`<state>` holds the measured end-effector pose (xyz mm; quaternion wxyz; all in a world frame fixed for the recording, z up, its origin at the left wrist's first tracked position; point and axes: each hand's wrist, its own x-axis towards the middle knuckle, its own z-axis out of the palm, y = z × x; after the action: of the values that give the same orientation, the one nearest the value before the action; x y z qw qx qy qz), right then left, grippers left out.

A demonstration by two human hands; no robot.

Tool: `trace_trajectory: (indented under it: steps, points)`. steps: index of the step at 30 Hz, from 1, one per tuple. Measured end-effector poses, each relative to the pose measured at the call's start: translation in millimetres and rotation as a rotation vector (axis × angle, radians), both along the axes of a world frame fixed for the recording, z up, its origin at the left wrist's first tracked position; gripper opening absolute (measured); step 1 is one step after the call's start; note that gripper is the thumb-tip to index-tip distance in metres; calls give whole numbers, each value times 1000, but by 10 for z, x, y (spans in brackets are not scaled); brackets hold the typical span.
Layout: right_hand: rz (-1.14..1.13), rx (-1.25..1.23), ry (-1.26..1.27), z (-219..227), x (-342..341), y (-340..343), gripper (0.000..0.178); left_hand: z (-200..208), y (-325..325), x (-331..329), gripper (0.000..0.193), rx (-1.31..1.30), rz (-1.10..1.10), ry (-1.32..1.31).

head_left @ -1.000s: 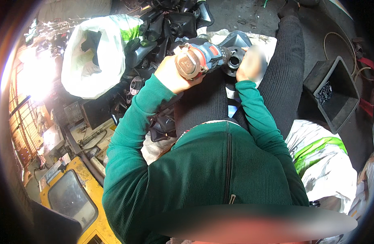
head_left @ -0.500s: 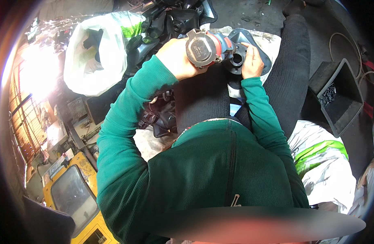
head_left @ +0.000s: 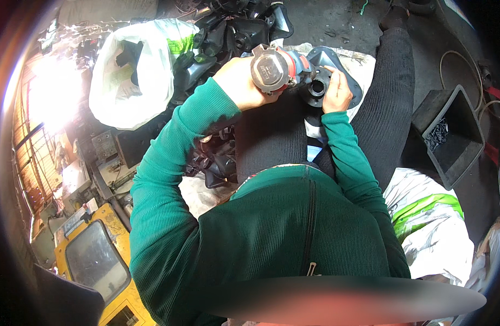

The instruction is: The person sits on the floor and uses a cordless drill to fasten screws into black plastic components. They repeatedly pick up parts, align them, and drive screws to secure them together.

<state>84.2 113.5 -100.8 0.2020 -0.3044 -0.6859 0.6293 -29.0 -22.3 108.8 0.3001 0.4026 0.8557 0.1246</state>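
My left hand [head_left: 240,82] is wrapped round a drill-like power tool [head_left: 269,69] with a rounded grey end and red and blue-grey parts. The tool's front points toward a black moulded part [head_left: 317,88], which has a round holed collar and a wide, flared base. My right hand [head_left: 337,93] grips that part at its right side, fingers along the collar. Tool and part meet or nearly meet above my thighs; the tool's tip is hidden, so contact cannot be told.
A white plastic bag [head_left: 106,98] with black pieces stands at left, beside a heap of black moulded parts [head_left: 250,32]. More dark parts [head_left: 214,160] lie by my left thigh. At right are an open black bin [head_left: 461,157] holding small dark pieces and a white-green sack [head_left: 434,228].
Both hands, the tool and the black part sit slightly lower in the picture, as does much of the scene. The grips look the same.
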Motion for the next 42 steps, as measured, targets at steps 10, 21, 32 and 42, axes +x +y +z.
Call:
trace_trajectory:
  steps: [10, 21, 32, 42]
  points:
    - [22, -9, -2, 19, 13, 43, 24, 224, 475, -186, 36, -291, -30, -96]
    - [-75, 63, 90, -14, -8, 37, 16, 31, 385, -431, 43, -131, -90, -38]
    - [-97, -90, 153, -156, -7, -19, 13, -57, 277, -538, 51, 47, -147, -130]
    - [-106, -90, 97, -103, -49, 3, 14, 68, 393, -292, 36, -223, -19, -116]
